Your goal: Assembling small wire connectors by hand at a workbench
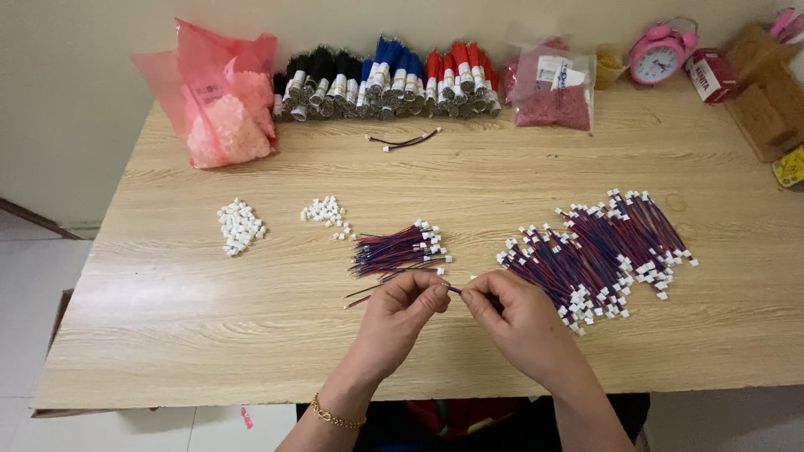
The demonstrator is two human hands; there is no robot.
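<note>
My left hand (408, 305) and my right hand (511, 311) meet over the wooden table (251, 335) near its front edge. Between their fingertips they pinch a thin red, blue and black wire lead (453, 290); whether a connector sits at its tip I cannot tell. Just beyond my left hand lies a small bundle of wire leads (398, 249) with white connectors on one end. To the right of my right hand spreads a large pile of finished leads (599, 251) with white connectors on both ends.
Two small heaps of white connectors (239, 226) (327, 213) lie left of centre. Along the back stand a pink bag of parts (219, 100), rolled wire bundles (385, 84), a clear bag of red parts (554, 88), a pink alarm clock (659, 54) and cardboard boxes (766, 92).
</note>
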